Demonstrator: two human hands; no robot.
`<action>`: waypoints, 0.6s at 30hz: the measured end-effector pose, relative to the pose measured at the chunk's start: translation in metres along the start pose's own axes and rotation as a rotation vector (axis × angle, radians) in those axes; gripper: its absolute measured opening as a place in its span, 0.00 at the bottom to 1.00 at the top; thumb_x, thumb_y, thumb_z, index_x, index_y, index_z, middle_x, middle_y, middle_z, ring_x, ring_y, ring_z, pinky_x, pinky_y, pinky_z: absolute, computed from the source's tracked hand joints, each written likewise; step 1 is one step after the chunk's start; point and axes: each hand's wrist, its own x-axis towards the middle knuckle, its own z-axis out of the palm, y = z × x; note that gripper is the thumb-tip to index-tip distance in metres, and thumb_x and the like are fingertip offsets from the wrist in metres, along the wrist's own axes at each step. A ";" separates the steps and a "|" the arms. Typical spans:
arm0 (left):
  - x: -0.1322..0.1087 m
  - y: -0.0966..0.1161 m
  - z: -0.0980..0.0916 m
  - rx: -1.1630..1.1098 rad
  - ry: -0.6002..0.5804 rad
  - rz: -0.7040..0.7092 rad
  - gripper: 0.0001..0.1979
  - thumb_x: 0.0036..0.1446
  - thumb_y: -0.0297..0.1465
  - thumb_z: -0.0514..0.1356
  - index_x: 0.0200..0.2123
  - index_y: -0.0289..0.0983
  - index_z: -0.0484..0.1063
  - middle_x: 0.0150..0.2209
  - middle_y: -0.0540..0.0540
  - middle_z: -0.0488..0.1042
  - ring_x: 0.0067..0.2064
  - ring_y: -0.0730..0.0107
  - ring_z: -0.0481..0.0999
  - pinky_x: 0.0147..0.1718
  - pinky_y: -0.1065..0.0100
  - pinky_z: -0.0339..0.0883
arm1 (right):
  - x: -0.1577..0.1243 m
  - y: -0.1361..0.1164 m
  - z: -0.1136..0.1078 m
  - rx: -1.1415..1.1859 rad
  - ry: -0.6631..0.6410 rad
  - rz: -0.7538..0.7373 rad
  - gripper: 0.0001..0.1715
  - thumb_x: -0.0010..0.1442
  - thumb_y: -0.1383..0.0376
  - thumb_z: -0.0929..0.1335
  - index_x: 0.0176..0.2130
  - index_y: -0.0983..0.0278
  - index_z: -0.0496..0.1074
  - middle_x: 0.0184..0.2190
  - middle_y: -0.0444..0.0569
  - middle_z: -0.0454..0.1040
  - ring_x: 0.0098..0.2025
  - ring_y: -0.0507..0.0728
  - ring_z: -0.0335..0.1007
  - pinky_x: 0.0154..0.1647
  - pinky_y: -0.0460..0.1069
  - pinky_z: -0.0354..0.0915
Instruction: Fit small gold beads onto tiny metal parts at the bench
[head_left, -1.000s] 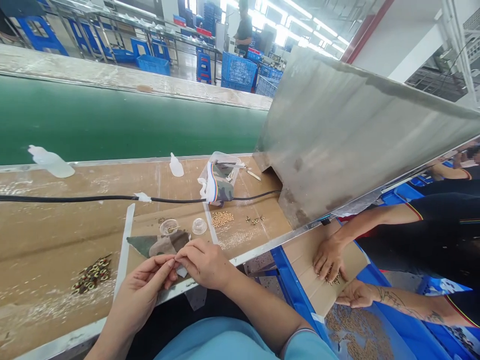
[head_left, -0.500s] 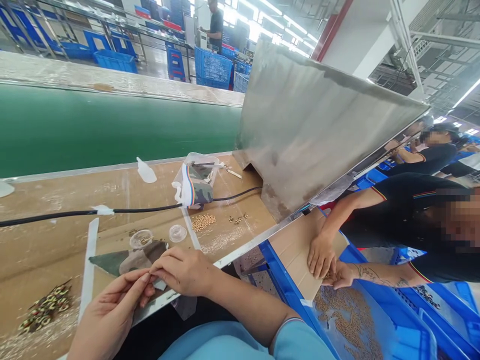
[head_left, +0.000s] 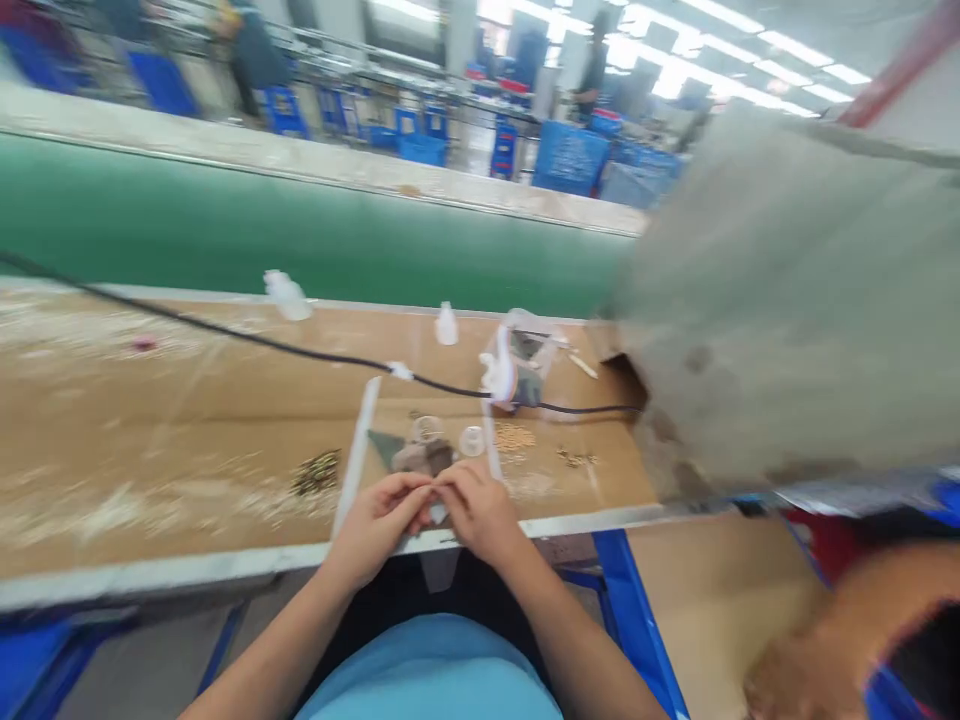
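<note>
Hands: left hand and right hand together at the fingertips; anything held too small to tell
Nearest: camouflage fabric on the tabletop

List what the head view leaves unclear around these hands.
- What the left hand and right hand pinch: hidden by the hands themselves.
- Contents of the clear plastic cup: blurred, too small.
- Shapes in the pile of small dark pieces: blurred, too small.
- Co-worker's arm: blurred, cut off by the lower right edge.
</note>
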 end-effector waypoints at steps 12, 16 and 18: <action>0.009 -0.015 -0.003 -0.205 -0.083 0.063 0.16 0.46 0.39 0.65 0.31 0.32 0.70 0.17 0.53 0.69 0.19 0.79 0.66 0.20 0.75 0.59 | 0.002 0.012 0.001 0.020 0.045 -0.039 0.07 0.63 0.64 0.63 0.35 0.62 0.71 0.30 0.45 0.72 0.33 0.51 0.68 0.31 0.45 0.65; 0.009 -0.015 -0.003 -0.213 -0.096 0.061 0.16 0.46 0.40 0.65 0.31 0.32 0.70 0.17 0.53 0.69 0.19 0.80 0.67 0.20 0.75 0.59 | 0.003 0.011 0.001 -0.009 0.054 -0.047 0.08 0.63 0.63 0.63 0.34 0.62 0.70 0.29 0.45 0.72 0.31 0.51 0.68 0.29 0.45 0.64; 0.010 -0.016 -0.004 -0.219 -0.094 0.069 0.17 0.45 0.41 0.65 0.30 0.32 0.70 0.17 0.53 0.69 0.19 0.80 0.67 0.19 0.76 0.59 | 0.004 0.011 0.001 -0.022 0.051 -0.056 0.09 0.63 0.63 0.63 0.34 0.62 0.70 0.29 0.45 0.72 0.31 0.51 0.68 0.29 0.45 0.64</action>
